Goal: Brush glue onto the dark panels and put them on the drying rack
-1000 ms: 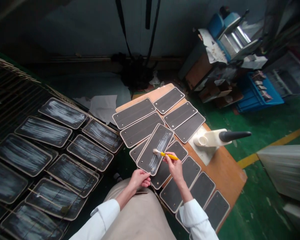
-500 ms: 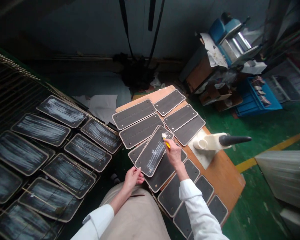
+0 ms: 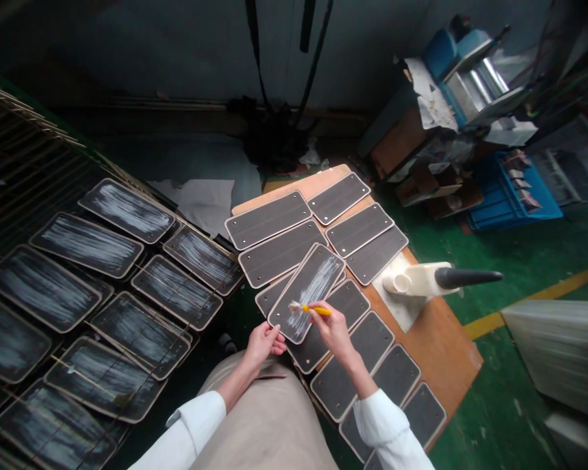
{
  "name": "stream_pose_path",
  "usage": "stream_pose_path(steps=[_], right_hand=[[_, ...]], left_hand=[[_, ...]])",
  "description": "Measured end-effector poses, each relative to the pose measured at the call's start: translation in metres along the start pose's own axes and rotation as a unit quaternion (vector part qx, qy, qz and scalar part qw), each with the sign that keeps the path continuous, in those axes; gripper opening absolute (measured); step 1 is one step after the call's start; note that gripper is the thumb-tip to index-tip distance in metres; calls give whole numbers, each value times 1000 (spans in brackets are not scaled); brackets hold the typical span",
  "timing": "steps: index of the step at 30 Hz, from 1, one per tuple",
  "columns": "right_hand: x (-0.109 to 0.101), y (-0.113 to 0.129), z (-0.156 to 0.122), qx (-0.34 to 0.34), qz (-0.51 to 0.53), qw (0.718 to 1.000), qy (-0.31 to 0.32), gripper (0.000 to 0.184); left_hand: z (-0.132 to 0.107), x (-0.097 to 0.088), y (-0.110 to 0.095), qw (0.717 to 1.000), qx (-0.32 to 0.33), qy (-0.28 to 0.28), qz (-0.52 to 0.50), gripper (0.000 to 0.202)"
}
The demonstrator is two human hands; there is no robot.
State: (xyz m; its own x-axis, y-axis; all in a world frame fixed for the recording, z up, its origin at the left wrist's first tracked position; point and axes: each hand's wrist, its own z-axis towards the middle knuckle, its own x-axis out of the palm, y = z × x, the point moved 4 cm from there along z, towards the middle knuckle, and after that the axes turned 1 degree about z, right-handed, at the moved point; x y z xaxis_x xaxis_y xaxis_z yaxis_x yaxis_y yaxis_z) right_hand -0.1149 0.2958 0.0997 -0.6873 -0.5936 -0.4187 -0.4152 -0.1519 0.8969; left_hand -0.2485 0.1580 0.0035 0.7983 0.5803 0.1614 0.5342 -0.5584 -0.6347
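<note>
A dark rectangular panel (image 3: 318, 271) with rounded corners and a pale rim lies tilted over other panels, streaked with white. My left hand (image 3: 263, 343) pinches its near corner. In my right hand (image 3: 332, 329) is a brush with a yellow handle (image 3: 319, 311), its whitened bristles touching the panel near the lower left end. Several unstreaked dark panels (image 3: 268, 219) with small holes at their ends cover much of the brown board (image 3: 434, 349) around it. A cream bottle (image 3: 416, 279) with a long dark nozzle rests on its side on a whitish patch of the board.
To the left, a wire rack (image 3: 14, 111) bears several white-streaked panels (image 3: 127, 210). A blue-and-metal roller machine (image 3: 475, 81) stands at the back right, near a blue crate (image 3: 514, 202). A pale stack (image 3: 558, 352) is on the green floor at right.
My right hand has drawn the brush from the panel's far end toward its near left end. White streaks now cover more of the panel. My left hand keeps its hold on the corner.
</note>
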Motion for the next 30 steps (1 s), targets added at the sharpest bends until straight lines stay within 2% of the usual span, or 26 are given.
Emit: stream_pose_path(steps=[3,6,9,12,15,18,22,24,26,28,30], right_hand=[[-26,-10,38,-14,-16,996,-87,26],[-49,-5,67,-65,-85,980,-168,28],[-58,5,84,-125,-185,955,-196,27],[-50,6,88,-136,-275,936,-174,26],[-26,4,67,-134,-310,935,-106,24],[4,9,26,-128,-288,949,-16,22],[29,18,-19,-94,-174,978,68,19],[30,17,-22,-66,-102,989,83,18],[23,12,-12,-32,-38,996,73,19],[11,5,7,-9,0,999,38,23],[-6,3,30,-16,0,1000,-22,27]], left_hand=[[0,0,1,1000,1,8,-4,33],[1,-2,3,1000,1,8,-10,32],[3,-3,5,1000,-4,5,-12,30],[4,-2,5,1000,-7,8,-10,28],[4,-2,3,1000,-6,9,-4,26],[3,-2,1,1000,-7,9,3,23],[2,-3,-1,1000,-7,18,3,23],[1,-3,-2,1000,-6,21,4,24],[2,-4,-1,1000,-2,23,7,26],[3,-4,0,1000,0,24,9,28],[5,-3,2,1000,-3,22,12,29]])
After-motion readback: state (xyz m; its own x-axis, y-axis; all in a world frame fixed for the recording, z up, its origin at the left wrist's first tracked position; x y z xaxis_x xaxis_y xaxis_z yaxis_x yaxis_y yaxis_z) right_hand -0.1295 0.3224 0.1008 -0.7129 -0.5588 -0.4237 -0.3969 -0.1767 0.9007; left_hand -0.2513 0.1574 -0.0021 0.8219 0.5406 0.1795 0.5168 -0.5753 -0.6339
